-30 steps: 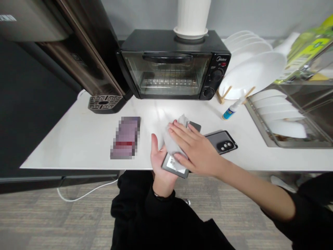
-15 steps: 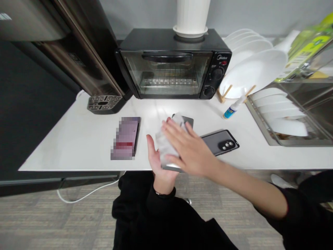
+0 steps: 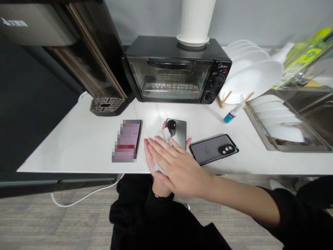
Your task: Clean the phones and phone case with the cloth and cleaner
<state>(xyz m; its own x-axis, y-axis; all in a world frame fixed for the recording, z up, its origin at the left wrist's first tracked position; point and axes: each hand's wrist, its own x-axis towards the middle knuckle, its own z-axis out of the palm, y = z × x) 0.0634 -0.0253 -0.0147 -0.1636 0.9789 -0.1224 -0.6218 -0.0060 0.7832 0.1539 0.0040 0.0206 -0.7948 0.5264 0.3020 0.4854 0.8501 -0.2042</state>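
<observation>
A grey phone (image 3: 179,130) lies back side up in my left hand (image 3: 148,158), whose fingertips show past its top and right edges. My right hand (image 3: 179,166) rests flat over the phone's lower part, pressing a white tissue (image 3: 165,133) against it. Most of the tissue is hidden under my right palm and fingers. Just right of my hands, a clear phone case with a black rim (image 3: 208,149) lies on the counter. To the left lies another phone (image 3: 127,139), its screen lit pink and partly blurred out.
A black toaster oven (image 3: 171,80) stands behind, with a white pot (image 3: 196,21) on top. A small spray bottle (image 3: 230,116) stands near racked white plates (image 3: 252,80). The sink (image 3: 262,139) at right holds dishes. A drinks dispenser (image 3: 108,106) is at left.
My right hand with the tissue has slid down and toward me along the phone, baring its camera and upper back. The view has shifted slightly.
</observation>
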